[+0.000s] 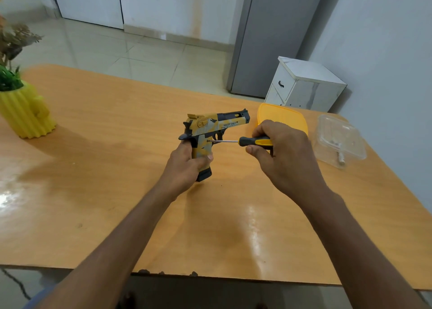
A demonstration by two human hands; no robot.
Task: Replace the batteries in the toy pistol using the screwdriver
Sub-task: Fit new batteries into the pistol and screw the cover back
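Note:
A yellow, grey and black toy pistol [211,127] stands upright above the middle of the wooden table [98,168], its barrel pointing right. My left hand [187,166] is wrapped around its grip from behind. My right hand [280,152] holds a screwdriver [247,141] with a black and yellow handle, lying level. Its thin metal tip touches the upper part of the grip, just behind the trigger. The black base of the grip shows below my left hand.
A yellow lid [282,118] lies behind my right hand. A clear plastic box [340,140] with small metal parts sits at the right edge. A yellow ribbed plant pot [24,114] stands far left. A white cabinet [304,84] stands on the floor beyond.

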